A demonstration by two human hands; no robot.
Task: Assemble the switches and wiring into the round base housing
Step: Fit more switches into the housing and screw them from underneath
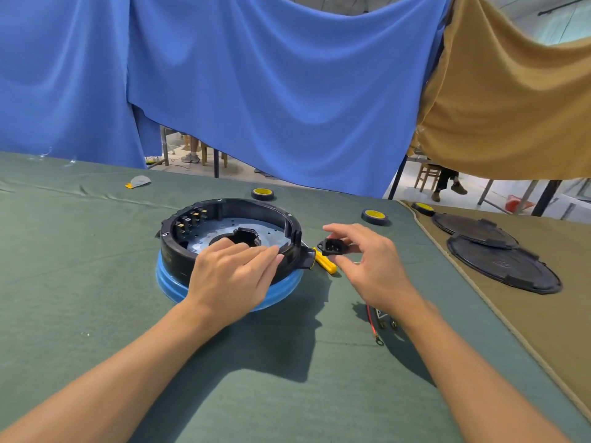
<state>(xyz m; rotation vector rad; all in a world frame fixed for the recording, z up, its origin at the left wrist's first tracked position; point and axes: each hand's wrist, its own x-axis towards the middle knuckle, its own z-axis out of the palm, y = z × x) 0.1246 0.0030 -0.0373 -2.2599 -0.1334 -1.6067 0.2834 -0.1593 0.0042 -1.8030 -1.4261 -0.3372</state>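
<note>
Round base housing [174, 251] sits mid-table on a blue ring [169, 286]. L hand [233, 273] lies flat on its near rim, fingers nearly straight, gripping nothing. R hand [371, 263] pinches the black inlet socket [332, 246] betw. thumb and fingertips, just right of the housing. Socket is prob. light, rigid plastic: hold by body sides, not pins.

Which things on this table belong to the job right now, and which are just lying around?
In the job: round base housing under the left hand; switches inside it; black socket pinched by the right hand; red wire.
Lying about: tape rolls; black covers; grey scrap; yellow-handled tool.
</note>
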